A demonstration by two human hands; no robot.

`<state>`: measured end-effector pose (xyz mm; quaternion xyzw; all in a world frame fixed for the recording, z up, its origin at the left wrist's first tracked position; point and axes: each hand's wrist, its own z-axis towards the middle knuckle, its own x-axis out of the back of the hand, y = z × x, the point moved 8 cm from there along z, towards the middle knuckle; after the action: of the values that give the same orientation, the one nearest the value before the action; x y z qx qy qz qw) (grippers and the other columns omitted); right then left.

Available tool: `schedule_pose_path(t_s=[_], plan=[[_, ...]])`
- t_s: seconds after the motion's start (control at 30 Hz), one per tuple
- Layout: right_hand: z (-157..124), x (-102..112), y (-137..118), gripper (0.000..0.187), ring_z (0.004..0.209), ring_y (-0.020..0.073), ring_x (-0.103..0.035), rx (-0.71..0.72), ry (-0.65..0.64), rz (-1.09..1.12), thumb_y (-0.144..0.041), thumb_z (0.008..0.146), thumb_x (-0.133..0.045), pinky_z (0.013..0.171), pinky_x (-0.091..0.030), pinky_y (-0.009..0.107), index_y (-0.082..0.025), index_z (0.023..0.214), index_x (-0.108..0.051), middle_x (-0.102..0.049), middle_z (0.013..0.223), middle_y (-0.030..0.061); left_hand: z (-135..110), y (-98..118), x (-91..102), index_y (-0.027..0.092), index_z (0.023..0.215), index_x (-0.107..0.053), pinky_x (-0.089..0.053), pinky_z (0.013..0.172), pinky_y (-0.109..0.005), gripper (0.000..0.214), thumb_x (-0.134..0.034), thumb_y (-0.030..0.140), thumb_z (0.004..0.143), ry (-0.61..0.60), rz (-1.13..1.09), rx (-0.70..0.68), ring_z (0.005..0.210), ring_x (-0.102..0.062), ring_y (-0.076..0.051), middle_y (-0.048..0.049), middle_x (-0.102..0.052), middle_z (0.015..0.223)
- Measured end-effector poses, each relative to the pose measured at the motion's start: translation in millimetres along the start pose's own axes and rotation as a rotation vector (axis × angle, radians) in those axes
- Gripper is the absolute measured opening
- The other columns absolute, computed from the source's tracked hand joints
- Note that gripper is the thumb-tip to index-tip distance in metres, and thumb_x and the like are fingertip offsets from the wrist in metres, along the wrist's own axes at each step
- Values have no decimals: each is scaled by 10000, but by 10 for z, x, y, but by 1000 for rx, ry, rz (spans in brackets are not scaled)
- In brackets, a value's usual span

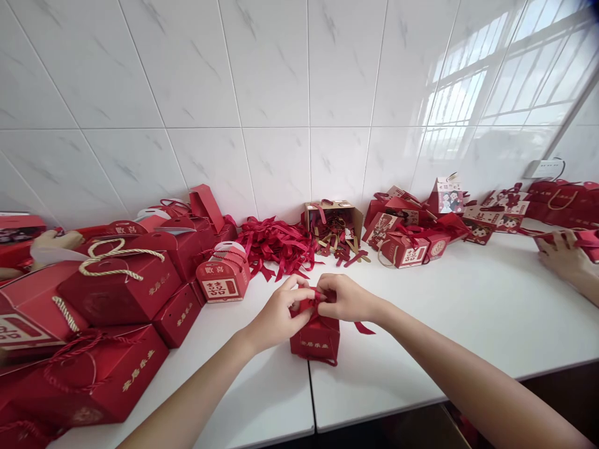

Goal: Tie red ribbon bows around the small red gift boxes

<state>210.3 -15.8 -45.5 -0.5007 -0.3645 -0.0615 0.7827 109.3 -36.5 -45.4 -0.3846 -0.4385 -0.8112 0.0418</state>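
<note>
A small red gift box (315, 340) with gold lettering stands on the white table (468, 312) in front of me. My left hand (281, 308) and my right hand (344, 298) meet on top of it, each pinching the red ribbon (364, 327) at the box's top. One loose ribbon end trails to the right of the box. The knot itself is hidden by my fingers.
Stacked red gift boxes (116, 290) with rope handles crowd the left. A heap of red ribbons (276, 243) and an open cardboard carton (334, 218) lie against the tiled wall. More red boxes (412, 246) sit at right, where another person's hand (564, 255) holds a red box.
</note>
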Motion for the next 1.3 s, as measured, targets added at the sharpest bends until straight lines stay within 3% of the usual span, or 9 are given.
schedule_pose_path(t_s=[0.2,0.57,1.03,1.17,1.3], plan=[[-16,-44,-137,185,605,102,-402,68,-33,-105,-119,643,-567,539,-317,239,-183,566,-410,-451,673,-26,62,40,41,186,806,-533,-426,619,-243,42,-571,198,790,-82,47,48,668,-459,-101,-26,-484,999],[-74,-9,-131,225,604,101,-415,29,8,-195,-94,638,-574,534,-336,227,-186,569,-380,-467,725,-3,20,-7,62,184,741,-512,-435,692,-292,90,-530,240,809,-33,200,131,756,-508,-159,-25,-468,904],[-143,15,-64,239,584,87,-402,10,23,-193,-84,607,-585,510,-321,214,-183,560,-373,-469,745,-8,-40,-166,74,181,604,-382,-332,577,-251,242,-579,244,730,30,2,194,644,-407,-116,13,-412,770],[-153,88,-18,236,605,103,-400,12,55,-198,-74,620,-553,546,-323,229,-187,557,-356,-463,719,-9,-83,-297,116,192,610,-293,-294,550,-237,357,-589,331,754,60,-86,243,589,-327,-94,41,-350,684],[-180,99,24,219,616,106,-403,13,76,-190,-78,630,-541,561,-327,233,-186,568,-361,-463,724,-10,-115,-339,100,197,646,-323,-273,516,-223,377,-591,434,764,39,-165,296,557,-313,-87,59,-315,628]])
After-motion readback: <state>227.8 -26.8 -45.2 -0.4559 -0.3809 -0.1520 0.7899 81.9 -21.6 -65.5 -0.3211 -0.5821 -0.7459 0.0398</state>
